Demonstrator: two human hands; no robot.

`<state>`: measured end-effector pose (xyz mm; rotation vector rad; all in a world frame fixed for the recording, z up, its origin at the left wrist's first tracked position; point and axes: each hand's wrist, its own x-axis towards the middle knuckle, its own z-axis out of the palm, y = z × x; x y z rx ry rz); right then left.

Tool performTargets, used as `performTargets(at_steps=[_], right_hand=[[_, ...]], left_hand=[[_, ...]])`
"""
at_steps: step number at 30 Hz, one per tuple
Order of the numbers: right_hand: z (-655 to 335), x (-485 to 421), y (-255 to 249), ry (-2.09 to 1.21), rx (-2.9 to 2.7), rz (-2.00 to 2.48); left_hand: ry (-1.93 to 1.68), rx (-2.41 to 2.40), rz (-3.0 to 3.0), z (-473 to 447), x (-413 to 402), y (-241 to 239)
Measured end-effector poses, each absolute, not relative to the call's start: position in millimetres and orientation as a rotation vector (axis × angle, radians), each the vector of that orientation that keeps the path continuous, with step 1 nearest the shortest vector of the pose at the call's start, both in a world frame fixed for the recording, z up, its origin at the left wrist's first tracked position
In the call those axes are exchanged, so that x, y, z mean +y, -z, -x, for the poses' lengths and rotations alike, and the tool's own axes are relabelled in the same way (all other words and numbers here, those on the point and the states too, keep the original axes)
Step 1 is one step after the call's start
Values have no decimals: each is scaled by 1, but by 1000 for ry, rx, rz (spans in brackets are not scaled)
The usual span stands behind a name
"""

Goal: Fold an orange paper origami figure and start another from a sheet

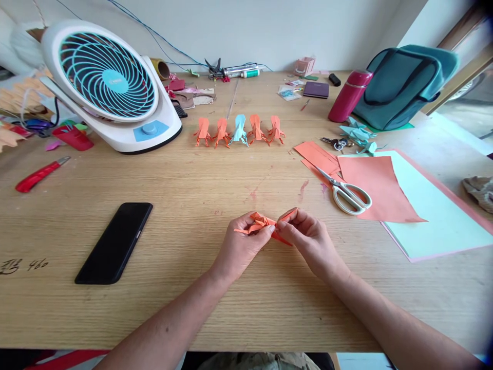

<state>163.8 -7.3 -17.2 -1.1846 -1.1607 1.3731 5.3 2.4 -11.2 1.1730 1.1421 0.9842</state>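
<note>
Both hands meet over the middle of the wooden table (192, 169), pinching a small folded orange paper figure (262, 223). My left hand (246, 241) grips its left part with fingers curled. The right end of the figure sits between the thumb and fingertips of my right hand (308, 239). The figure is held just above the tabletop. Farther back stands a row of finished paper figures (239, 130), several orange and one light blue.
White-handled scissors (346, 194) lie on orange paper sheets (370, 190) over a pale green sheet (435, 210) at right. A black phone (114, 241) lies at left, with a red utility knife (38, 174) and a white desk fan (111, 87) behind. A pink bottle (349, 95) and a teal bag (404, 85) stand at back right.
</note>
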Motion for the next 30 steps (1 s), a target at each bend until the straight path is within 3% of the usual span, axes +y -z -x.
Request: performTargets(at_steps=[18, 30], right_hand=[[-161, -9, 16, -1471, -1043, 1135], [-167, -9, 16, -1350, -1250, 1255]], left_hand=[[-1016, 1295, -1427, -3, 1, 18], [-966, 1252, -1555, 1, 2, 16]])
